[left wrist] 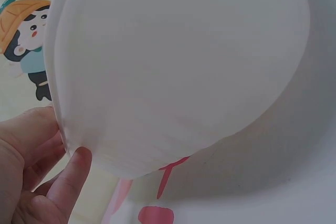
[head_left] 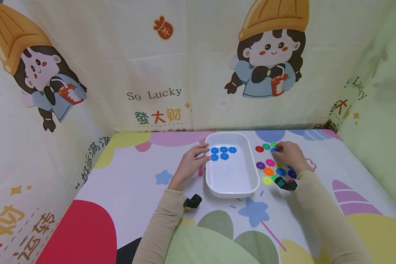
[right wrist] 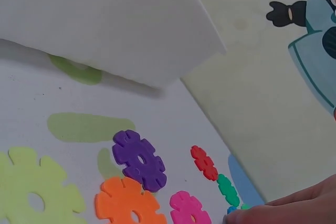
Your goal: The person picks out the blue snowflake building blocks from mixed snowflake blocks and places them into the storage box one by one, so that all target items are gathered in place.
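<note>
Snowflake pieces: small flat plastic discs with notched rims and a hole in the middle; a loose cluster (head_left: 272, 165) lies on the tablecloth (head_left: 125, 183) just right of the tray, toward the far edge, in red, green, blue, purple, pink, orange and yellow-green.
Blue pieces in tray: five blue discs (head_left: 223, 153) lie flat at the far end of the tray, three in a row with two in front of them.
Tray: white, rectangular with rounded corners (head_left: 232, 192), near the middle of the table, its long side running away from the person.
Left hand: the left hand (head_left: 192, 163) rests against the tray's left wall near the far end, fingers curved over the rim and thumb at the outer wall, steadying it.
Right hand: the right hand (head_left: 289, 156) lies palm down over the far part of the cluster, fingertips pinching a blue piece (head_left: 274, 150) beside the green one (head_left: 266, 146).
Sleeves: beige, both forearms reaching in from the near edge.
</note>
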`<state>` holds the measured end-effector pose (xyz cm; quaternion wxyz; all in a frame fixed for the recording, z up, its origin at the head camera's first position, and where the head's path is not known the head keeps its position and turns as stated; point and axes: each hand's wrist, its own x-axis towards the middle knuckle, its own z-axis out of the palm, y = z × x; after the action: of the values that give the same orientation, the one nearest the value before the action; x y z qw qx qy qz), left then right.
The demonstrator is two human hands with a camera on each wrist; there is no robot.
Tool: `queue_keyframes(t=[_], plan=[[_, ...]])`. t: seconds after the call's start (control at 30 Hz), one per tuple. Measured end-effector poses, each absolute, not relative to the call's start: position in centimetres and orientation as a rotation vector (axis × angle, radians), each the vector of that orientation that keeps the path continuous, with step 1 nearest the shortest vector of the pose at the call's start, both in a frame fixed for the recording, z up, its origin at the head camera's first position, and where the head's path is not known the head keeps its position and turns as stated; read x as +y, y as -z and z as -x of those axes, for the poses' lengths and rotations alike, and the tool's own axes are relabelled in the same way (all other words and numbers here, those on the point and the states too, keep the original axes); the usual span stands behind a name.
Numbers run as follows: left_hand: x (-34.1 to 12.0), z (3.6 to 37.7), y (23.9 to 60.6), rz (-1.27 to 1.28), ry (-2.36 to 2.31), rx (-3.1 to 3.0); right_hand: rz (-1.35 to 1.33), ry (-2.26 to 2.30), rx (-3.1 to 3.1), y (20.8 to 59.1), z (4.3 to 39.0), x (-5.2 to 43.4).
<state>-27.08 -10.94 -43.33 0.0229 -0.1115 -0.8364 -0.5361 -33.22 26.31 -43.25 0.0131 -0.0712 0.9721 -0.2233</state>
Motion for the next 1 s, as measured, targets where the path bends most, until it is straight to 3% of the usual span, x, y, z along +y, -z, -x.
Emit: queue_keyframes(t=[1.0], plan=[[-10.97,27.07,43.32,0.351,1.651,-2.590,0.337,0.480,2.996,42.64,33.35,25.72]])
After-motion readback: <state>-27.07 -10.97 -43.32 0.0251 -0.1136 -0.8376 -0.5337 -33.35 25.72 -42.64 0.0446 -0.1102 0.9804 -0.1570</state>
